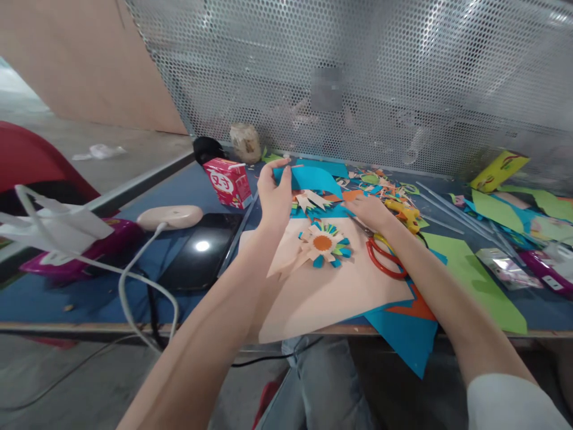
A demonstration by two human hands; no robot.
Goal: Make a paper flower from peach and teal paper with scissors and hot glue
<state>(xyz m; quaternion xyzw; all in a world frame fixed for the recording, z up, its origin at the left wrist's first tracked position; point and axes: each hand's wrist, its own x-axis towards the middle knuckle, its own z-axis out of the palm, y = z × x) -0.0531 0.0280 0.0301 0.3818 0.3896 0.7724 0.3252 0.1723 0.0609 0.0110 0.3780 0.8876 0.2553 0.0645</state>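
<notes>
My left hand (274,190) pinches the edge of a blue sheet of paper (311,178), which curves up off the pile. My right hand (370,212) is low over the papers at the sheet's right end, beside an orange piece of paper (353,196). Its fingers look closed, but what they hold is hidden. Red-handled scissors (385,263) lie by my right wrist. A layered paper flower (324,243) with an orange centre rests on a large pale peach sheet (313,298). Beyond it is a fringed peach cutout (311,201).
Paper scraps (380,182) and a yellow object (404,215) lie at the back right. Green paper (477,280) is to the right. On the left are a red drink carton (228,182), a black phone (203,248) and a white corded device (170,217). Perforated metal (371,77) stands behind.
</notes>
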